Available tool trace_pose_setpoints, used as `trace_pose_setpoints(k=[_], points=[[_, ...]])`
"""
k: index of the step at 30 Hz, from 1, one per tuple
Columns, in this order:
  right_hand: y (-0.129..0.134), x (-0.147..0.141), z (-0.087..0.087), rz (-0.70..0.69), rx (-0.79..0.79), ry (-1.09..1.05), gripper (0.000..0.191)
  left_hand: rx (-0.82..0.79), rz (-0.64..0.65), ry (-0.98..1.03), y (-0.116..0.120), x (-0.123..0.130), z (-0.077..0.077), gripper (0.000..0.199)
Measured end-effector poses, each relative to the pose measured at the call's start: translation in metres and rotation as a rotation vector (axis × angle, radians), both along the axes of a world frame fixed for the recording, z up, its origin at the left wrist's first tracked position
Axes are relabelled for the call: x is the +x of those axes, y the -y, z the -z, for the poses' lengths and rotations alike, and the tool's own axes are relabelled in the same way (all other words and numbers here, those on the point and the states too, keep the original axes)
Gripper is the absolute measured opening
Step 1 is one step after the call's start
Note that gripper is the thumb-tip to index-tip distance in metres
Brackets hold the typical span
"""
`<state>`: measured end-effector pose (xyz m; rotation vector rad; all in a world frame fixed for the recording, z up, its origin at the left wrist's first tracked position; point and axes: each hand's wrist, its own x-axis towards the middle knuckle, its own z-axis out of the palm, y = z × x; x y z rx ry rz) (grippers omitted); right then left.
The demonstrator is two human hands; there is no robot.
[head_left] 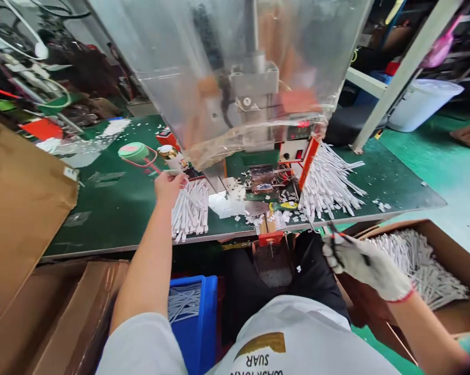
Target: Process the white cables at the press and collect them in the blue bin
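Observation:
My bare left hand [169, 187] reaches to the far end of a bundle of thin white strips [190, 211] on the bench. Its thumb and fingers are pinched together at the strip ends; what lies between them is too small to make out. A white glove with a red cuff covers my right hand [359, 260], which is closed around a black-handled tool [338, 247] in front of the bench edge. The tool's exact kind is blurred. Between my hands stands a press machine [254, 88] behind a clear plastic cover, with a small metal fixture [263, 179] at its base.
More white strips [324, 182] lie fanned out right of the machine. A scraper [283, 206] rests among white scraps. An open carton [426, 260] of strips stands at right, a blue bin [207, 312] below left. A green fan [134, 151] and a large carton [27, 208] are at left.

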<state>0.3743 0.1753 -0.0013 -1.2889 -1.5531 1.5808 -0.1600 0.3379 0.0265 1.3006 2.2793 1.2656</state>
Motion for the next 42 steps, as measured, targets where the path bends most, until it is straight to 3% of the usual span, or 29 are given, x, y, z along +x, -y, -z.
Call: trace_pose_setpoints(k=[2,4,6,8,10,11,13,15,18,22,33,42], points=[[-0.002,-0.022,0.023,-0.026,-0.356,-0.430,0.055,0.122,-0.011,0.071,0.002,0.001,-0.013,0.021],[-0.007,-0.045,0.045,0.077,-0.507,-0.621,0.046,0.260,-0.027,0.123,0.014,0.005,-0.028,0.024],[-0.010,-0.062,0.059,0.214,-0.604,-0.644,0.037,0.406,-0.031,0.170,0.042,0.016,-0.041,0.027],[-0.006,-0.067,0.058,0.244,-0.617,-0.563,0.038,0.492,-0.005,0.237,0.085,0.039,-0.046,0.027],[0.001,-0.065,0.041,0.155,-0.452,-0.375,0.045,0.367,0.071,0.331,0.134,0.074,-0.041,0.024],[0.004,-0.063,0.027,0.105,-0.291,-0.226,0.046,0.258,0.133,0.385,0.157,0.095,-0.035,0.022],[0.009,-0.063,-0.003,-0.004,0.124,0.184,0.045,-0.010,0.264,0.505,0.193,0.136,-0.019,0.024],[0.009,-0.072,-0.030,-0.081,0.534,0.515,0.048,-0.107,0.320,0.554,0.214,0.170,-0.004,0.022],[0.006,-0.095,-0.053,-0.182,0.903,0.761,0.053,-0.115,0.334,0.561,0.223,0.201,0.010,0.018],[0.004,-0.116,-0.055,-0.214,1.051,0.915,0.053,-0.097,0.330,0.558,0.225,0.212,0.014,0.020],[0.005,-0.118,-0.049,-0.215,1.036,0.946,0.051,-0.038,0.344,0.474,0.232,0.217,0.029,0.019],[0.004,-0.116,-0.051,-0.264,0.997,0.929,0.045,-0.060,0.370,0.555,0.231,0.216,0.026,0.024]])
